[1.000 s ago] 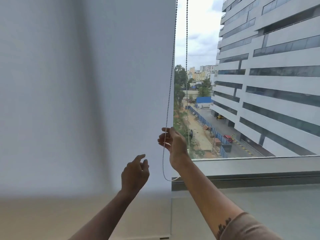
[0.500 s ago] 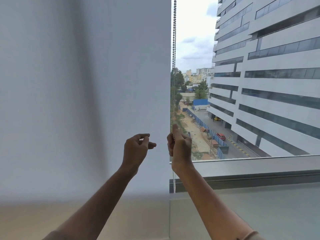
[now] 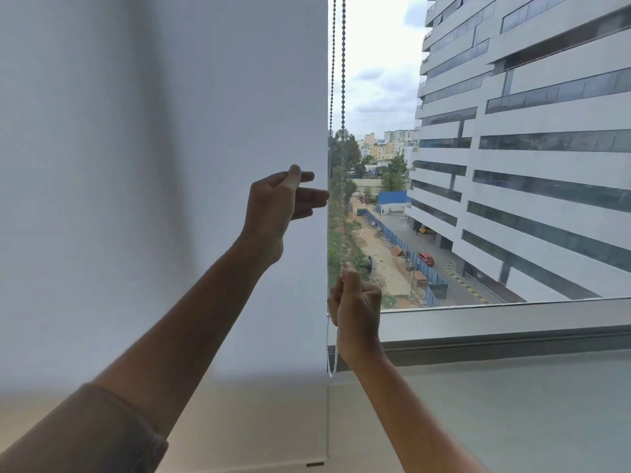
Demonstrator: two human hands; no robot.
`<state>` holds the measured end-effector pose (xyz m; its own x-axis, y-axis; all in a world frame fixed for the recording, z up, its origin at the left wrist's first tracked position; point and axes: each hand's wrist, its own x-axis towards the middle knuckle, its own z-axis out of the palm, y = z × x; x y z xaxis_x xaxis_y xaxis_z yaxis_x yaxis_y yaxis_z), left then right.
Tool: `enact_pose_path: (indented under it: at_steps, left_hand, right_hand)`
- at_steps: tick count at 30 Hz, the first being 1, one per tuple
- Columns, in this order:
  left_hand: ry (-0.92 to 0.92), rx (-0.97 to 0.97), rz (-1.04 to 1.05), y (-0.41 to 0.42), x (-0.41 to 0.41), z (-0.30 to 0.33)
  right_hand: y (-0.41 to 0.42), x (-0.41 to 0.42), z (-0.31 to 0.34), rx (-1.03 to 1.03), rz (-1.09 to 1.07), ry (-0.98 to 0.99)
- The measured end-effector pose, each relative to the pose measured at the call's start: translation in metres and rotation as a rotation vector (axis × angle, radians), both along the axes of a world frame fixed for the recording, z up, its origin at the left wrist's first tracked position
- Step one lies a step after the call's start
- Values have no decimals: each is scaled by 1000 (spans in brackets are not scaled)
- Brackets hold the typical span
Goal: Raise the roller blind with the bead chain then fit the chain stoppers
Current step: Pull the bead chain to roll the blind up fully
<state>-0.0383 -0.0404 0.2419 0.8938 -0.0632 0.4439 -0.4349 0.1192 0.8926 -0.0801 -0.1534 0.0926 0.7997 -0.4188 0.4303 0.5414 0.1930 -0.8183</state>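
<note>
A white roller blind (image 3: 164, 186) hangs down over the left half of the window, its bottom rail low near the sill. The bead chain (image 3: 342, 97) runs as two strands along the blind's right edge and loops below my right hand. My right hand (image 3: 356, 310) is closed in a fist around one strand, at sill height. My left hand (image 3: 278, 204) is raised higher in front of the blind, fingers apart and reaching toward the left strand, its fingertips just at it. No chain stopper is visible.
The grey window frame and sill (image 3: 505, 322) run across the right side below the glass. A tall white office building (image 3: 532, 148) and a street show outside. A pale ledge (image 3: 512, 404) lies below the frame.
My left hand has risen and stretched its fingers toward the chain. My right hand has dropped lower with the chain gripped. The two strands now hang apart.
</note>
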Motion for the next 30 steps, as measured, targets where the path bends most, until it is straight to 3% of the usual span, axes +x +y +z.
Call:
enact_pose_path:
  at_steps: [6, 16, 25, 30]
  left_hand:
    - [36, -97, -117, -14, -10, 46]
    - [95, -131, -222, -34, -32, 87]
    - [133, -59, -240, -41, -41, 90]
    - [180, -123, -195, -54, -45, 73]
  right_hand:
    - [-2, -5, -16, -29, -58, 47]
    - [2, -17, -104, -113, -54, 203]
    - [-3, -21, -161, -136, -35, 288]
    - [-6, -29, -185, -168, -61, 332]
